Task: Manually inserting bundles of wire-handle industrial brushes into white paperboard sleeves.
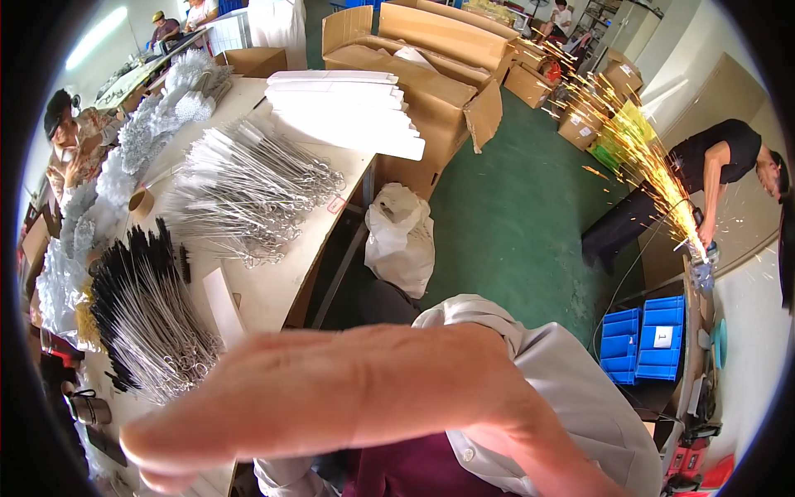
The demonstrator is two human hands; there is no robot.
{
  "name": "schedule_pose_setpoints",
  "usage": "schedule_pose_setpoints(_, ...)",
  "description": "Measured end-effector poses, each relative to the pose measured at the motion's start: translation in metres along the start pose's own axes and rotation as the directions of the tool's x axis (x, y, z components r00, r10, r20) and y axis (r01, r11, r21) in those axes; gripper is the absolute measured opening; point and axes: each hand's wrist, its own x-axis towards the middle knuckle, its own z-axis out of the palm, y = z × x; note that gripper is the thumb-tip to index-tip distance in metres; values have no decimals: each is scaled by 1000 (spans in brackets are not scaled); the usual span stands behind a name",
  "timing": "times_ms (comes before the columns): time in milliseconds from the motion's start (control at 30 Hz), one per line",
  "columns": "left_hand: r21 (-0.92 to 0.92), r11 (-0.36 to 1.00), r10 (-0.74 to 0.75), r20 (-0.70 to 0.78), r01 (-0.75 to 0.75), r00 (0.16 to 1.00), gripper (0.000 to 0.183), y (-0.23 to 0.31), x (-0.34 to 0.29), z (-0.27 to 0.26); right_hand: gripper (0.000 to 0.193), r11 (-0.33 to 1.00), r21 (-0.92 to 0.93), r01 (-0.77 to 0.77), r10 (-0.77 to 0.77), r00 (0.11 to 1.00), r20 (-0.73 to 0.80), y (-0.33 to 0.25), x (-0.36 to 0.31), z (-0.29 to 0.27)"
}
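Note:
My right hand [356, 381] stretches across the lower part of the head view, very close and a little blurred. Its fingers point left, stretched out, and nothing shows in them. It hides part of the table's near side. Of my left arm only a grey sleeve [286, 478] shows at the lower edge; the left hand is out of sight. Beyond my right hand, on the pale table [335, 195], lies a pile of black-bristled wire brushes [153, 311] with looped ends. Farther off is a heap of white-bristled wire brushes [248, 182]. A pale strip [224, 302] lies beside the black ones.
White card sheets [344, 108] lie at the table's far end, beside large open cartons [431, 62]. A white sack [400, 236] stands on the green floor. At right, a person [716, 157] grinds metal, throwing sparks, near blue bins [658, 335]. Another person [79, 145] sits at left behind bagged brushes [141, 141].

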Motion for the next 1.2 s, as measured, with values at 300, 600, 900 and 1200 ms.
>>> schedule_pose_setpoints(300, -145, 984, -88, 104, 103, 991, 63, 7, 1, -8, 130, 993, 110, -43, 28, 991, 130, 5, 15, 23)
schedule_pose_setpoints(600, -251, 947, -164, 160, 201, 973, 50, 12, 0, -1, 140, 977, 203, -58, 19, 982, 188, 23, 3, 41)
schedule_pose_setpoints(900, -233, 943, -192, 206, 238, 960, 51, 9, 1, -3, 136, 953, 300, 35, -75, 990, 123, 36, -1, 46)
schedule_pose_setpoints(1200, -255, 944, -161, 193, 208, 968, 51, 13, 5, -8, 136, 877, 456, -151, 126, 988, 86, 23, -8, 57)
